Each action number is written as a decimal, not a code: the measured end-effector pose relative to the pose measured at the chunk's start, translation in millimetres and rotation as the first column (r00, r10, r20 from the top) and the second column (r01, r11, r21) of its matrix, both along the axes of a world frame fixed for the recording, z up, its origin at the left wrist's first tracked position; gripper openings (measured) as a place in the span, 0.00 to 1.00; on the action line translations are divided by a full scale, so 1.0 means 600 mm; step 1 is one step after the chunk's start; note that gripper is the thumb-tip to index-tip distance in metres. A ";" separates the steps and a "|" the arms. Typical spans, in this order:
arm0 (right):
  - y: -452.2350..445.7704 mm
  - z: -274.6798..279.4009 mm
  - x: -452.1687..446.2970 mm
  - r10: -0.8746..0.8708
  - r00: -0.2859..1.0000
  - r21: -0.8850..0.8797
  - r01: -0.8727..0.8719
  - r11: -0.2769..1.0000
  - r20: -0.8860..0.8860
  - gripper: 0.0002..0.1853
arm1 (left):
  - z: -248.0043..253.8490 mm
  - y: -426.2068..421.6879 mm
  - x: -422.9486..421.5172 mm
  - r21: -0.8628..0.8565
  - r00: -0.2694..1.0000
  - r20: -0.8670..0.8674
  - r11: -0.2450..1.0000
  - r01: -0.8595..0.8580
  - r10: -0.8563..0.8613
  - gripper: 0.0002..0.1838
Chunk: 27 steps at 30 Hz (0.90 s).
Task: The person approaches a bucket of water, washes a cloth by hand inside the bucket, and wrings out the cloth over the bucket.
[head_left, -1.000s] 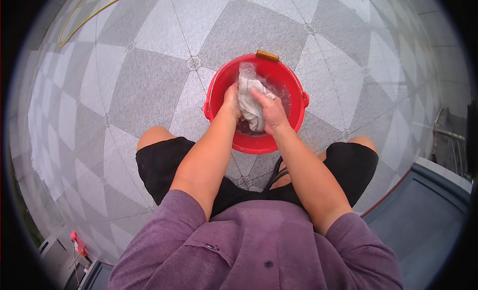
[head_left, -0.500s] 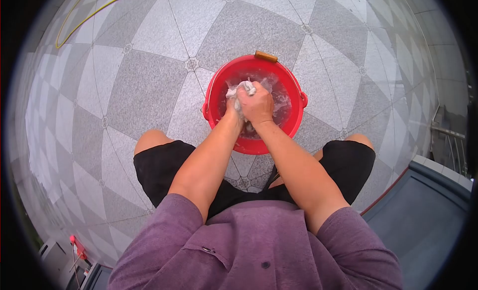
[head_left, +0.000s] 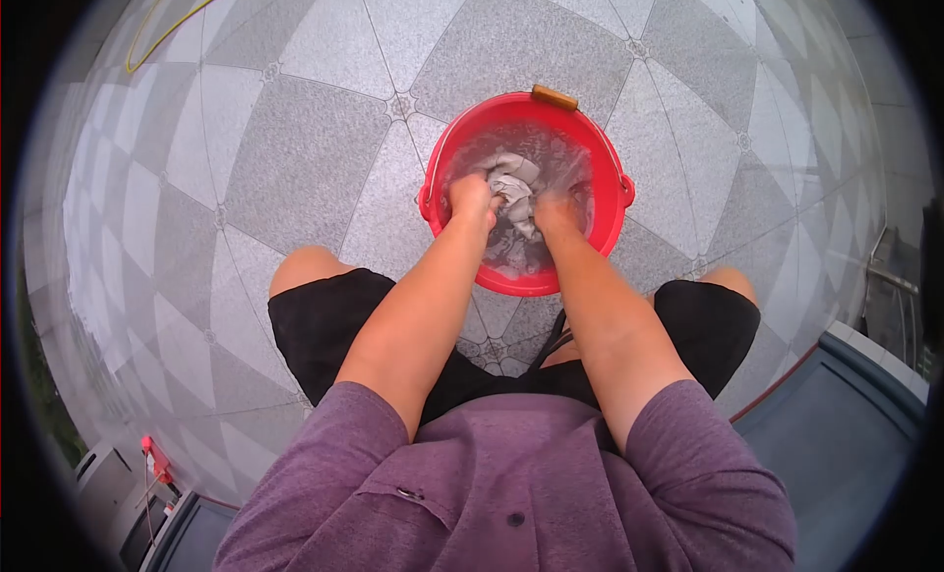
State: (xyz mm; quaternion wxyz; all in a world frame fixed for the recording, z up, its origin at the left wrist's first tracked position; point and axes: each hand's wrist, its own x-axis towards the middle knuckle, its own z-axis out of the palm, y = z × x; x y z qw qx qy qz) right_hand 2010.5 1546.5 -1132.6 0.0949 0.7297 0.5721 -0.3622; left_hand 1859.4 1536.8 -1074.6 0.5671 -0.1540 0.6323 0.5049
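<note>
A red bucket point(head_left: 526, 285) holding cloudy water stands on the tiled floor between my knees. In it lies a crumpled whitish cloth point(head_left: 512, 187), wet and partly under the surface. My left hand point(head_left: 472, 198) is at the cloth's left side, its fingers curled closed on the near edge. At the right side of the cloth, my right hand point(head_left: 558, 212) dips into the water; its fingers are submerged and blurred, so their grip does not show.
The bucket's wire handle with a wooden grip point(head_left: 555, 97) rests against the far rim. A yellow hose point(head_left: 175, 27) lies on the floor at the far left. At lower right is a dark grey panel point(head_left: 836, 429), and a pink-red object point(head_left: 155, 459) stands at lower left.
My hands have moved from close together around the bunched cloth above the water to apart and lower. The cloth has spread out and sunk into the water.
</note>
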 end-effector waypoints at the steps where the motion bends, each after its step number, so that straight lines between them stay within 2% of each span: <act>1: 0.013 -0.024 0.010 0.080 0.996 -0.039 -0.079 0.996 0.028 0.27 | -0.018 -0.003 0.002 0.027 0.999 0.005 0.999 -0.037 0.037 0.20; 2: 0.024 -0.042 0.017 0.022 1.000 -0.082 -0.023 0.996 -0.016 0.26 | -0.044 -0.008 0.002 0.054 0.997 0.009 0.996 -0.072 0.072 0.21; 3: 0.033 -0.059 0.022 -0.290 0.939 -0.156 0.263 0.952 -0.184 0.26 | -0.072 -0.008 -0.002 0.030 0.998 -0.020 0.997 -0.065 0.066 0.21; 4: 0.040 -0.053 0.021 -0.638 0.687 -0.293 0.567 0.770 -0.348 0.25 | -0.113 -0.005 -0.009 0.008 0.997 -0.048 0.998 -0.057 0.057 0.21; 5: 0.047 -0.031 0.020 -0.822 0.387 -0.424 0.717 0.554 -0.418 0.24 | -0.126 -0.002 -0.014 -0.015 0.996 -0.073 0.999 -0.048 0.047 0.22; 6: 0.052 -0.006 0.021 -0.859 0.221 -0.522 0.715 0.464 -0.461 0.24 | -0.138 0.001 -0.017 0.028 1.000 -0.002 1.000 -0.008 0.008 0.22; 8: 0.055 0.052 0.014 -0.835 0.003 -0.655 0.619 0.434 -0.550 0.23 | -0.141 0.007 -0.017 0.117 0.988 0.139 0.992 0.052 -0.068 0.22; 11: 0.032 0.127 -0.005 -0.689 -0.130 -0.677 0.384 0.628 -0.713 0.24 | -0.101 0.026 -0.007 0.168 0.966 0.206 0.978 0.121 -0.155 0.24; 12: 0.017 0.148 -0.016 -0.647 -0.164 -0.659 0.339 0.672 -0.744 0.24 | -0.092 0.030 -0.007 0.222 0.938 0.283 0.965 0.140 -0.201 0.24; 14: -0.015 0.221 -0.054 -0.540 0.025 -0.481 0.422 0.768 -0.841 0.22 | -0.086 0.034 -0.012 0.333 0.854 0.422 0.928 0.166 -0.304 0.25; 15: -0.030 0.237 -0.066 -0.457 0.092 -0.386 0.407 0.828 -0.884 0.20 | -0.095 0.030 -0.013 0.314 0.913 0.310 0.935 0.163 -0.263 0.27; 16: -0.043 0.244 -0.074 -0.370 0.157 -0.288 0.384 0.877 -0.916 0.19 | -0.135 0.030 -0.013 0.414 0.854 0.381 0.891 0.185 -0.354 0.27; 17: -0.051 0.242 -0.078 -0.127 0.435 0.042 0.357 0.933 -0.892 0.23 | -0.193 0.036 -0.011 0.511 0.783 0.436 0.838 0.191 -0.444 0.27; 19: -0.068 0.272 -0.090 -0.029 0.510 0.133 0.280 0.951 -0.860 0.25 | -0.210 0.041 -0.006 0.620 0.726 0.453 0.768 0.160 -0.517 0.25; 20: -0.076 0.283 -0.099 0.022 0.542 0.176 0.235 0.956 -0.840 0.26 | -0.179 0.039 -0.004 0.637 0.752 0.431 0.759 0.138 -0.499 0.23; 21: -0.087 0.271 -0.109 0.109 0.609 0.292 0.211 0.933 -0.786 0.25 | -0.126 0.035 -0.001 0.653 0.778 0.408 0.748 0.116 -0.478 0.22; 22: -0.085 0.274 -0.112 0.122 0.682 0.313 0.163 0.936 -0.721 0.25 | -0.073 0.029 0.002 0.669 0.804 0.385 0.737 0.095 -0.453 0.21; 23: -0.081 0.282 -0.117 0.137 0.747 0.329 0.114 0.938 -0.650 0.24 | -0.017 0.022 0.022 0.636 0.848 0.458 0.765 -0.102 -0.268 0.18; 24: -0.073 0.285 -0.121 0.154 0.805 0.343 0.064 0.937 -0.573 0.23 | -0.017 0.018 0.024 0.597 0.867 0.440 0.797 -0.088 -0.234 0.17; 25: -0.062 0.276 -0.119 0.245 0.862 0.465 -0.013 0.885 -0.443 0.23 | -0.020 0.015 0.024 0.556 0.885 0.420 0.828 -0.076 -0.202 0.17; 27: -0.027 0.251 -0.116 0.079 0.895 0.347 0.088 0.934 -0.438 0.23 | -0.038 0.007 0.027 0.464 0.916 0.377 0.884 -0.058 -0.138 0.16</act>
